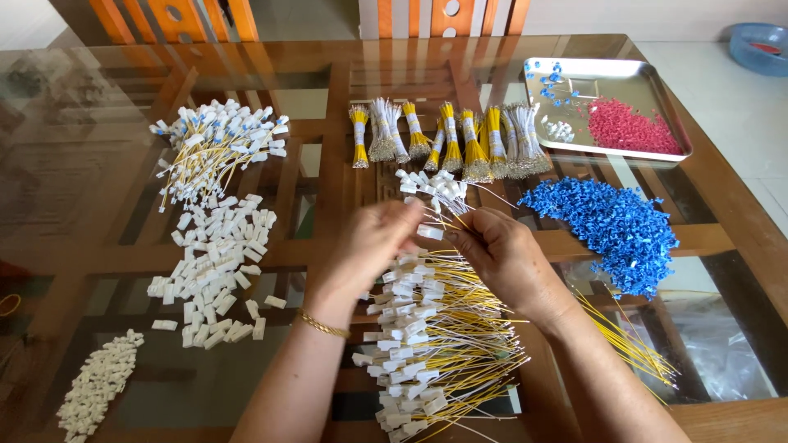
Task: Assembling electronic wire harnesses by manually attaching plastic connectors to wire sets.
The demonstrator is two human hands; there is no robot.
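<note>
Head view, looking down on a glass surface [98,164]. Left hand [373,238] and right hand [501,258] meet at centre, fingertips closed together on one small white connector [430,232] with its wire; both pinch it, the left from the left side, the right from the right. Connector sits between the two thumbs, equally near to each hand. Its wire appears to run away toward the near right, though the exact strand is lost among the others. Directly below the hands, on the near side: a pile of wired connectors [427,344], white housings stacked to the left, yellow and white leads fanning right, long axis roughly left to right. Just beyond the hands, far side: a smaller cluster of white housings [431,184]. Left of centre: loose white housings [215,271]; far left, a finished bunch with blue caps [217,135]; near left, a heap of white pieces [98,381]. Right: blue clips [611,226]. Far: banded wire bundles [451,139] and a steel tray [624,74] with red and blue bits.
</note>
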